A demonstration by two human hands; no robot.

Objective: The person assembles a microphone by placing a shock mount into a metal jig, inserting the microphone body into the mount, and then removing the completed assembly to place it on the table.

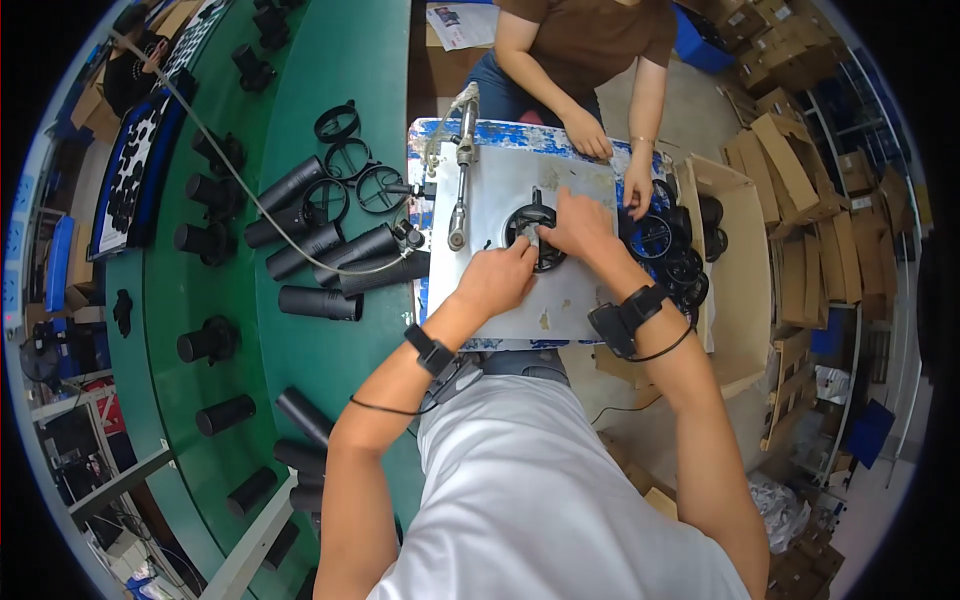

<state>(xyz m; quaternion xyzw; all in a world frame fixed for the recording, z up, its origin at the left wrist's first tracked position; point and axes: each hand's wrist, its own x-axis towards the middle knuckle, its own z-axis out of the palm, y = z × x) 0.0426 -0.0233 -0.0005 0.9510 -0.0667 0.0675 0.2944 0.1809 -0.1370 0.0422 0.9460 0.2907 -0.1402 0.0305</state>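
A black ring-shaped part point(545, 262) with a short stem at its far side lies on the grey metal plate point(580, 300) of a small work table. My right hand point(580, 225) is closed on the ring's right rim, thumb toward its centre. From the near left, my left hand point(497, 278) reaches in with curled fingers, closed at the ring's left edge. Between the fingertips, over the ring's middle, is a small greyish piece point(528, 234) whose kind is unclear. Left of the ring stands a metal cylinder with a rod point(462, 185), fixed to the table.
On the green bench at left lie black tubes point(320, 303) and several spoked black rings point(379, 189). An air hose point(255, 200) crosses above them. Black wheel-like parts point(652, 236) are heaped right of the plate, beside a wooden crate point(740, 290). A co-worker's hands point(637, 185) are at the far edge.
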